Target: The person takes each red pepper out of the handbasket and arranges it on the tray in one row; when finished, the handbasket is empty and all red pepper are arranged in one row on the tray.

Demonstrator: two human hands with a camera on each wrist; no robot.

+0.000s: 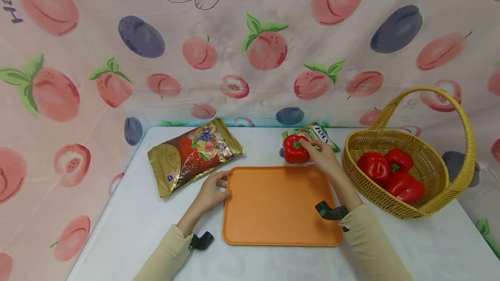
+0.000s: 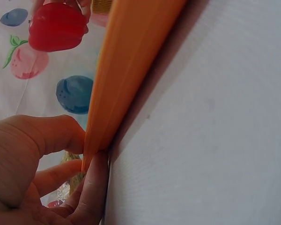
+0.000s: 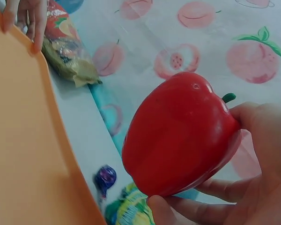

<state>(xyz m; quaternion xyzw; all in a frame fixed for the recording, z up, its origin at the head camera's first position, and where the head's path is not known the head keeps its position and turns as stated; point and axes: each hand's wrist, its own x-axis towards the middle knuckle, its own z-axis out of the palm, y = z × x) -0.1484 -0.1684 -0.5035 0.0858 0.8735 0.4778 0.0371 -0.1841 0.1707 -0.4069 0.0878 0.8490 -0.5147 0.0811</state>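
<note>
- Right hand (image 1: 322,156) has its fingers and thumb curled round a red bell pepper (image 1: 295,149), which I see lifted just past the far edge of the orange tray (image 1: 281,205); my guess is the cupped grip suits so round and slick a skin.
- From the right wrist view the bell pepper (image 3: 178,136) looks glossy and lobed, with a short green stem, the fingers (image 3: 196,206) cradling it from beneath.
- Left hand (image 1: 212,190) pinches the tray's left rim, thumb above and fingers under, probably to steady it on the smooth white desk (image 1: 129,229).
- That tray is flat, matte plastic with rounded corners and a raised lip.
- Behind the pepper lies a crinkly green snack packet (image 1: 318,135); to the left, a shiny gold foil bag (image 1: 193,153).
- At the right stands a woven yellow basket (image 1: 445,194) with a hoop handle, holding three more red peppers (image 1: 390,172).
</note>
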